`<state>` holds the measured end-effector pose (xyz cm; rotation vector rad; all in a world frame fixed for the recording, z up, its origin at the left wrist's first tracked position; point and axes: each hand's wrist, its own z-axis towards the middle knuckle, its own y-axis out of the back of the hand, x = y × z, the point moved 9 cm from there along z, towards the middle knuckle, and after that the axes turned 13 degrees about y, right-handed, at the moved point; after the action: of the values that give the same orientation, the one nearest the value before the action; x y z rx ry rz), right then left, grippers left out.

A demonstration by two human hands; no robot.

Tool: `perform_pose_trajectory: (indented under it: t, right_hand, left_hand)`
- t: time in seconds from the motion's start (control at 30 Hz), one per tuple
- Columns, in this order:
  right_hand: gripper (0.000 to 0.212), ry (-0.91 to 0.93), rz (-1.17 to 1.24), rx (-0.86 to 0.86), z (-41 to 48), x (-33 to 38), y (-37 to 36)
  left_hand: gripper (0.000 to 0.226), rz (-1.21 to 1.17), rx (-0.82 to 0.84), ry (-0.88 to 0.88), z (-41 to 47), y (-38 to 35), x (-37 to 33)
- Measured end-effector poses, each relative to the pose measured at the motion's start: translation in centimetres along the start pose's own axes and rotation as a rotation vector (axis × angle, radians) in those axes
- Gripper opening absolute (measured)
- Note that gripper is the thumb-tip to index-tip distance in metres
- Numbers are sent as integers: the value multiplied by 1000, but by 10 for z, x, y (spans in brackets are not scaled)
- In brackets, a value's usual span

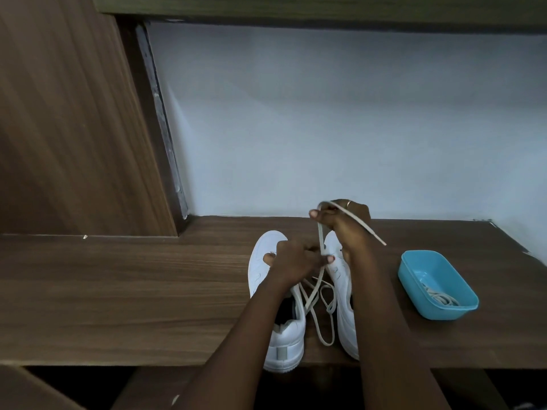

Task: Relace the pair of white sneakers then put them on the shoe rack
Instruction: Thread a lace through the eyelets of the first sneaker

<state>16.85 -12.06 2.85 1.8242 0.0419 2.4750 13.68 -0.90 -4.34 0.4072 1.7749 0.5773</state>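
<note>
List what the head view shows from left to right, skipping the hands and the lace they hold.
Wooden side panel → left white sneaker → right white sneaker → blue tub, with a coiled spare lace inside it.

The brown wooden shelf (118, 291) bears the left sneaker (259, 261), the right sneaker (343, 321) beside it, and a blue tub (438, 312).
</note>
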Motion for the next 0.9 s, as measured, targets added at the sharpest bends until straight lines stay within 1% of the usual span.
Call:
perform_pose_trajectory:
  t: [0.03,0.07,0.1,0.17,0.23,0.33,0.37,0.47,0.57,0.6,0.63,0.7,0.73,0.77,0.83,0.9]
  right_hand:
    - [20,-30,-56,45,-1,-5,-3]
    - [20,-59,-79,84,-3,-9,-6]
    - [20,-79,-80,110,-5,-13,-10]
    - [18,-69,-77,114,-7,-14,-13]
    - [17,-9,-54,72,-7,-7,-11]
    - [25,44,53,-11,-5,-1,-5]
    - [25,53,67,-36,-5,1,-2]
    - [20,63,108,-128,-6,2,6]
    - [9,89,160,-204,-4,6,13]
    - [6,99,176,-220,-3,8,15]
    - [5,105,187,-235,-3,8,17]
    - [13,112,188,-265,-3,7,21]
    - [17,114,174,-276,-3,5,23]
    - [20,119,163,-280,-2,5,23]
    - [19,126,153,-274,-3,6,22]
    - [18,132,140,-259,-3,7,18]
  left_hand:
    - [33,-132,-13,-16,-1,6,-3]
    - [31,-200,-35,-39,-2,11,-4]
    - [29,-213,-63,-69,-4,16,-7]
    - [27,-152,-103,-91,-7,21,-8]
    - [24,-55,-78,-85,-2,13,-5]
    - [24,336,-92,-31,3,2,3]
    - [25,415,-87,-14,2,0,4]
    - [24,483,-40,3,-1,-3,3]
    - [26,446,-13,19,-1,4,7]
    - [33,410,-13,20,1,9,11]
    - [45,369,-13,21,4,15,15]
    - [71,295,25,61,6,29,28]
    - [81,296,57,102,8,34,37]
    - [87,319,99,152,7,38,46]
    - [93,349,212,231,1,41,60]
    - [99,361,298,254,-7,40,64]
